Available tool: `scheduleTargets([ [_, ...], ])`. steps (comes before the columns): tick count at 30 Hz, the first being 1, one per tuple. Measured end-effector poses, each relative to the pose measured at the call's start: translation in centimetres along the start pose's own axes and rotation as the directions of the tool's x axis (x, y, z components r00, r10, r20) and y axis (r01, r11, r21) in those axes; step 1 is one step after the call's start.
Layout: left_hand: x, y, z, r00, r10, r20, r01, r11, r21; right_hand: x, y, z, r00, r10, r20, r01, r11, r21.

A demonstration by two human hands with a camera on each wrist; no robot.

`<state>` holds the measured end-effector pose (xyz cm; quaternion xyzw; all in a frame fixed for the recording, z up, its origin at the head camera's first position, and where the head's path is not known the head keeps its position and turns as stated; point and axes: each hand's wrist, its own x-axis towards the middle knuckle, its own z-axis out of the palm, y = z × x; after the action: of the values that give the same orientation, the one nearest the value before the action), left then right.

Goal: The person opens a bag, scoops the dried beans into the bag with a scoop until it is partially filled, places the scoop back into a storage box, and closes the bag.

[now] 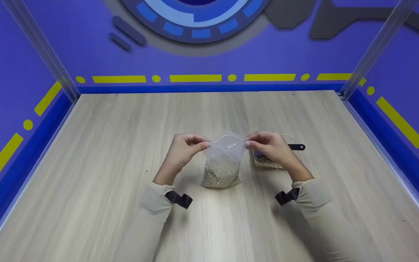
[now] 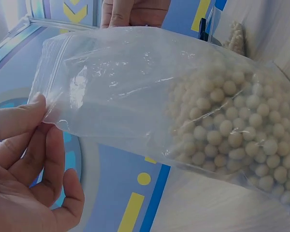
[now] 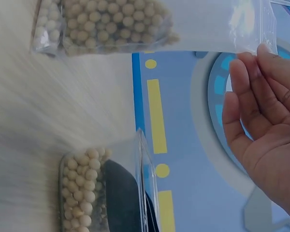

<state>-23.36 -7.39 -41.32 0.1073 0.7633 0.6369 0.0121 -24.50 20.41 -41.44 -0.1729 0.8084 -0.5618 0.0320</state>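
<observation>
A clear zip-top bag [image 1: 222, 167] stands upright on the table, its lower half filled with round beige beads [image 2: 241, 125]. My left hand [image 1: 186, 153] pinches the left top corner of the bag between thumb and fingers. At the opposite top corner, my right hand [image 1: 273, 151] pinches the plastic in the same way. The bag's mouth spreads between the two hands. Beneath and behind my right hand stands a clear box [image 3: 140, 183] holding more of these beads. A black scoop [image 3: 121, 193] rests in it, its handle sticking out to the right in the head view.
The wooden table [image 1: 122, 120] is bordered by blue-purple walls [image 1: 209, 65] with yellow markings at the back and both sides. Black wrist cameras sit on both cuffs.
</observation>
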Motion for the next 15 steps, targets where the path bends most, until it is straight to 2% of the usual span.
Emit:
scheduleTargets([
  [4, 0.04, -0.11, 0.04, 1.000, -0.011, -0.025, 0.010, 1.000, -0.002, 0.11, -0.04, 0.15, 0.999, 0.037, -0.010, -0.037, 0.999, 0.022],
  [10, 0.08, -0.44, -0.21, 0.999, -0.045, 0.007, 0.045, 0.999, -0.024, 0.14, 0.03, 0.18, 0.999, 0.030, -0.028, -0.030, 1.000, 0.003],
  [15, 0.10, -0.37, -0.56, 0.995, -0.100, 0.018, 0.100, 0.995, 0.017, 0.15, -0.02, 0.20, 0.999, 0.047, -0.028, -0.047, 0.999, -0.008],
])
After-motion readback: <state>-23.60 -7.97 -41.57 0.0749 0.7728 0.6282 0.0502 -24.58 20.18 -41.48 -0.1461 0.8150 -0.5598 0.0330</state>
